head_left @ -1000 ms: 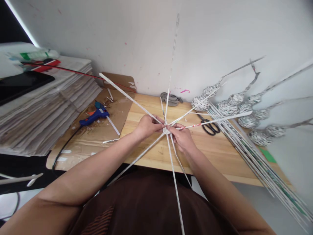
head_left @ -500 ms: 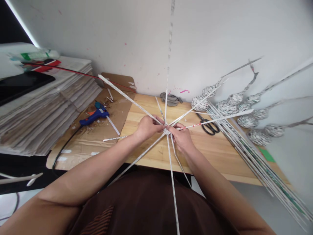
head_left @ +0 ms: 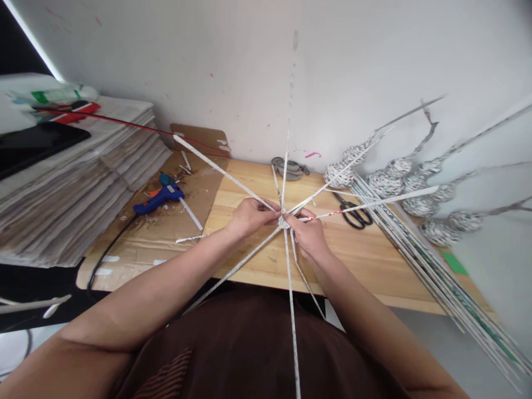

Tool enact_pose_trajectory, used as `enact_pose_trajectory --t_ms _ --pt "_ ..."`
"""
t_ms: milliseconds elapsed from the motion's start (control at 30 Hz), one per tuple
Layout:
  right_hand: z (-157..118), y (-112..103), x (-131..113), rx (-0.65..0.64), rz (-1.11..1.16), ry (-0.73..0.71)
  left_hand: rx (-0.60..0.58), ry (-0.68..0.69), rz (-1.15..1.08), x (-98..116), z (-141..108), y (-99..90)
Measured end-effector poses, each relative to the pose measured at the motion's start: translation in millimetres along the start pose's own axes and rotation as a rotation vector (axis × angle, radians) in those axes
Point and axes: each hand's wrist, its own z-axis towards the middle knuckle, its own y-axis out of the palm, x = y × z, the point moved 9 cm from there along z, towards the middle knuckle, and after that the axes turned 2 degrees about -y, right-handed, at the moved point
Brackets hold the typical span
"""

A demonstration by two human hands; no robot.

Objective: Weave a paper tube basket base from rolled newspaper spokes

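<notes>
Several long rolled-paper strips meet at a small woven centre [head_left: 284, 221] and spread out from it like spokes. My left hand [head_left: 252, 216] pinches the strips at the left side of this centre, thumb and fingertips together. On the right side, my right hand [head_left: 306, 230] is closed on the centre, its thumb pressing on top. The two hands nearly touch. One strip [head_left: 292, 305] runs down over the brown shirt, and another with red marks [head_left: 374, 202] reaches right. The fingertips partly hide the weave.
A blue glue gun [head_left: 160, 198] lies on cardboard [head_left: 141, 238] at left, near stacked paper [head_left: 83, 199]. Black scissors [head_left: 355, 215], a bundle of paper sticks [head_left: 415, 260] and woven paper pieces [head_left: 386, 183] are at right. A grey cloth-like item [head_left: 293, 169] lies by the wall.
The spoke strips have turned slightly, the upright one tilting lower and the lower one shifting left. Both hands keep their hold at the centre.
</notes>
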Motion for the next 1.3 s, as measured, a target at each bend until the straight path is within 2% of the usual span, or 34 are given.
enact_pose_trajectory --t_ms 233,333,567,900,1167,1300 --pt "0.3 -1.1 2.2 -0.007 -0.007 -0.005 -0.023 -0.024 -0.021 -0.1 1.5 2.3" --pt "1.1 -0.8 3.8 -0.021 -0.017 -0.019 -0.012 -0.033 0.039 -2.7 4.8 2.9" --pt "2.9 -6.1 9.9 0.009 -0.03 0.007 0.125 0.152 0.455 19.6 -5.7 6.8" --pt "3.0 -6.0 12.4 0.002 -0.069 0.051 0.21 0.307 0.617 29.8 -10.9 7.7" --pt "2.7 -6.3 12.3 0.011 -0.043 0.058 0.129 0.4 0.657 33.8 -23.1 17.5" --pt "1.8 -6.6 13.8 0.018 0.002 0.086 0.122 0.385 0.729 32.2 -24.7 19.2"
